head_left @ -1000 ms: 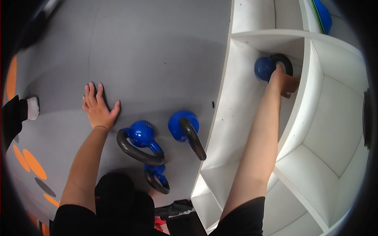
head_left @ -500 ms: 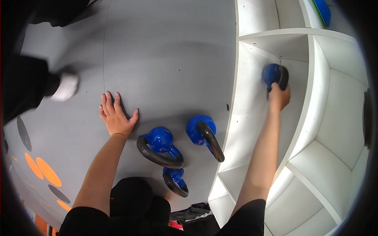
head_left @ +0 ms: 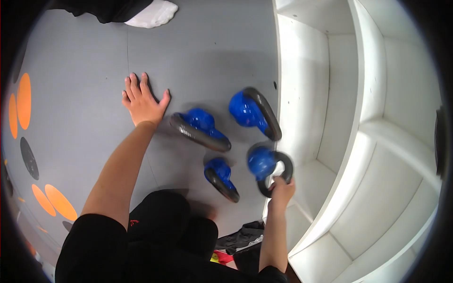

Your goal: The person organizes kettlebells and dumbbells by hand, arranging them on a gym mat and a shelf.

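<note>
While the right hand (head_left: 282, 187) grips the handle (head_left: 289, 165) of one kettlebell (head_left: 261, 162) by the shelf (head_left: 303, 85), the left hand (head_left: 145, 106) lies spread on the floor (head_left: 198, 61); a straight wrist and clearance from the other kettlebells (head_left: 200, 118) should help.

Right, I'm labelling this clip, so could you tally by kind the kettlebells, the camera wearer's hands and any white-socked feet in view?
Blue kettlebells: 4
Wearer's hands, left hand and right hand: 2
White-socked foot: 1
Total: 7
</note>
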A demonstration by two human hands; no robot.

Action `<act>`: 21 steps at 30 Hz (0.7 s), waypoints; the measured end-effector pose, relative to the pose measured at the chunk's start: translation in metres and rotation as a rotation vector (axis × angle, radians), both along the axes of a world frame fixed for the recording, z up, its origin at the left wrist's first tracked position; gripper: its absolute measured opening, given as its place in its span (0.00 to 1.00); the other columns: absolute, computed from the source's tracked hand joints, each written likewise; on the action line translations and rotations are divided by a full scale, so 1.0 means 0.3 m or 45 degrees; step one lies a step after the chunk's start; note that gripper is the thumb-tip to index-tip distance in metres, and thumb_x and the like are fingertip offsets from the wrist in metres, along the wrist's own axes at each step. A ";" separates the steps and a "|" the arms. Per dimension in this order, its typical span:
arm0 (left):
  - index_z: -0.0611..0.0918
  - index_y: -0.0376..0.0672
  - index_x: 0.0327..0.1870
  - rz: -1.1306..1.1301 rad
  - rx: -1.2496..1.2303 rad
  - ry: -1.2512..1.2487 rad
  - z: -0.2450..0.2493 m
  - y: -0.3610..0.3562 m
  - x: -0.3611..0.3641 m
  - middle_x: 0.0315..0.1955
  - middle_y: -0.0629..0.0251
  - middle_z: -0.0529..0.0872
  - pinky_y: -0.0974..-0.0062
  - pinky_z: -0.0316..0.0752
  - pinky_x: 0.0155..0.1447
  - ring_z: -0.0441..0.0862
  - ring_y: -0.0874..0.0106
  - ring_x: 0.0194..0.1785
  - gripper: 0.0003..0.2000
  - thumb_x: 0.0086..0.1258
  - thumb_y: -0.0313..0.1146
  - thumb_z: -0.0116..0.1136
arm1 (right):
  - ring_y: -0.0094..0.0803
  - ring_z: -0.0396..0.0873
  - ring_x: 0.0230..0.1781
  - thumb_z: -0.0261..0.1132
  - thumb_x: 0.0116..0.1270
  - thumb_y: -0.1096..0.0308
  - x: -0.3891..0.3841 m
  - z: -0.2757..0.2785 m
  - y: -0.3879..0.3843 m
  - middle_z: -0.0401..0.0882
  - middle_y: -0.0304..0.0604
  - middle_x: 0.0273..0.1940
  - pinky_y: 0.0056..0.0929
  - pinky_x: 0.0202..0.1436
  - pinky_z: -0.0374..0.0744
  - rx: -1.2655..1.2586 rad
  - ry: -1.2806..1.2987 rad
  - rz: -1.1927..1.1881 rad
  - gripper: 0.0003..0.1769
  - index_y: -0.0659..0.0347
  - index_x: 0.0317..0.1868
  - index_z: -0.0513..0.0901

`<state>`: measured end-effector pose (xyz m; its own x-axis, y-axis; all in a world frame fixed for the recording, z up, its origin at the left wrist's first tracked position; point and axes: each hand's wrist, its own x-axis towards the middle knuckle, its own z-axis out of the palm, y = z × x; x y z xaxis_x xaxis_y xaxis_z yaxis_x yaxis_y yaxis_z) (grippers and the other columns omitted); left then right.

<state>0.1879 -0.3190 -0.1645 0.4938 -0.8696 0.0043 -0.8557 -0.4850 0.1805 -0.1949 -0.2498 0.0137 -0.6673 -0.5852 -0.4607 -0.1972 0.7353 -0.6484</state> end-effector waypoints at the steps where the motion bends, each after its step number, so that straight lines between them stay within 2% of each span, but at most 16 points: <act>1: 0.65 0.46 0.78 0.009 -0.018 -0.027 -0.007 0.002 0.004 0.80 0.50 0.58 0.46 0.44 0.81 0.48 0.54 0.85 0.43 0.67 0.62 0.59 | 0.23 0.70 0.16 0.64 0.59 0.77 0.014 -0.009 0.129 0.74 0.36 0.24 0.24 0.21 0.70 0.045 0.040 -0.021 0.08 0.63 0.39 0.77; 4: 0.66 0.47 0.77 -0.019 -0.067 -0.054 -0.006 0.026 0.005 0.80 0.51 0.58 0.48 0.42 0.82 0.48 0.55 0.85 0.41 0.68 0.62 0.57 | 0.24 0.72 0.17 0.66 0.58 0.76 0.023 -0.046 0.551 0.75 0.37 0.24 0.26 0.23 0.71 0.131 0.049 -0.007 0.07 0.62 0.37 0.78; 6: 0.68 0.45 0.76 -0.014 -0.205 0.029 -0.025 0.040 0.023 0.79 0.50 0.60 0.48 0.44 0.82 0.49 0.55 0.84 0.41 0.66 0.62 0.59 | 0.24 0.72 0.17 0.66 0.59 0.75 0.000 -0.064 0.812 0.74 0.37 0.23 0.26 0.23 0.71 0.170 0.264 0.204 0.08 0.64 0.38 0.78; 7: 0.70 0.45 0.74 -0.041 -0.314 0.134 -0.067 0.052 0.055 0.79 0.50 0.61 0.48 0.41 0.82 0.49 0.56 0.85 0.37 0.69 0.59 0.58 | 0.24 0.72 0.17 0.66 0.59 0.75 0.008 -0.056 0.897 0.74 0.37 0.23 0.26 0.23 0.71 0.135 0.266 0.151 0.08 0.64 0.38 0.78; 9: 0.73 0.43 0.70 -0.106 -0.417 0.376 -0.098 0.086 0.132 0.75 0.50 0.68 0.50 0.48 0.81 0.56 0.55 0.82 0.32 0.72 0.54 0.58 | 0.28 0.77 0.21 0.66 0.59 0.75 0.044 -0.001 1.048 0.75 0.38 0.24 0.31 0.27 0.76 0.184 0.413 0.322 0.07 0.65 0.38 0.79; 10: 0.73 0.42 0.69 -0.027 -0.420 0.476 -0.070 0.127 0.157 0.71 0.50 0.71 0.51 0.53 0.79 0.61 0.54 0.78 0.30 0.73 0.51 0.59 | 0.28 0.77 0.21 0.66 0.59 0.75 0.048 0.014 1.130 0.75 0.38 0.24 0.31 0.27 0.76 0.167 0.414 0.273 0.07 0.65 0.38 0.79; 11: 0.74 0.41 0.67 0.055 -0.428 0.567 -0.028 0.189 0.194 0.67 0.50 0.74 0.53 0.59 0.76 0.66 0.54 0.74 0.27 0.73 0.48 0.60 | 0.30 0.80 0.25 0.66 0.58 0.74 0.045 0.013 1.212 0.76 0.40 0.24 0.34 0.32 0.77 0.155 0.206 0.015 0.08 0.65 0.38 0.80; 12: 0.75 0.40 0.64 0.107 -0.474 0.465 -0.059 0.264 0.230 0.63 0.52 0.76 0.53 0.62 0.73 0.69 0.53 0.70 0.25 0.72 0.44 0.62 | 0.33 0.83 0.29 0.66 0.57 0.73 0.039 0.016 1.284 0.77 0.43 0.24 0.38 0.37 0.79 0.126 -0.010 -0.238 0.08 0.65 0.37 0.80; 13: 0.76 0.40 0.61 0.175 -0.554 0.360 -0.090 0.318 0.250 0.58 0.53 0.78 0.54 0.66 0.69 0.72 0.53 0.65 0.22 0.70 0.40 0.64 | 0.34 0.85 0.30 0.66 0.56 0.73 0.031 0.011 1.331 0.79 0.47 0.26 0.39 0.38 0.81 0.135 -0.055 -0.345 0.08 0.66 0.36 0.80; 14: 0.78 0.40 0.55 0.101 -0.601 0.202 -0.040 0.388 0.220 0.56 0.54 0.78 0.51 0.66 0.66 0.73 0.53 0.62 0.18 0.67 0.36 0.66 | 0.34 0.85 0.30 0.66 0.56 0.73 0.017 -0.012 1.396 0.79 0.47 0.26 0.39 0.38 0.81 0.078 -0.083 -0.377 0.08 0.66 0.36 0.80; 16: 0.77 0.40 0.51 -0.329 -0.626 0.334 0.191 0.490 0.075 0.54 0.55 0.78 0.51 0.66 0.64 0.74 0.53 0.60 0.17 0.65 0.36 0.67 | 0.27 0.79 0.17 0.65 0.56 0.76 0.007 -0.070 1.493 0.79 0.41 0.24 0.30 0.23 0.78 0.148 0.216 -0.085 0.08 0.66 0.37 0.81; 18: 0.77 0.41 0.51 -1.191 -0.405 0.472 0.502 0.530 -0.117 0.54 0.54 0.77 0.51 0.65 0.64 0.74 0.54 0.61 0.20 0.63 0.38 0.69 | 0.28 0.80 0.17 0.65 0.57 0.76 0.029 -0.041 1.566 0.79 0.40 0.23 0.30 0.23 0.78 0.096 0.172 -0.215 0.08 0.67 0.38 0.81; 20: 0.77 0.43 0.52 -1.758 -0.192 0.342 0.710 0.533 -0.349 0.55 0.53 0.77 0.51 0.64 0.66 0.72 0.54 0.65 0.24 0.59 0.42 0.74 | 0.28 0.80 0.17 0.65 0.57 0.75 0.051 0.029 1.619 0.79 0.41 0.24 0.31 0.24 0.79 0.079 -0.034 -0.426 0.09 0.66 0.39 0.81; 21: 0.77 0.43 0.52 -1.825 -0.184 0.335 0.709 0.515 -0.415 0.55 0.53 0.77 0.51 0.64 0.66 0.72 0.54 0.65 0.24 0.59 0.42 0.74 | 0.28 0.81 0.18 0.65 0.58 0.75 0.054 0.021 1.648 0.81 0.43 0.25 0.31 0.24 0.80 0.050 -0.029 -0.453 0.13 0.65 0.44 0.84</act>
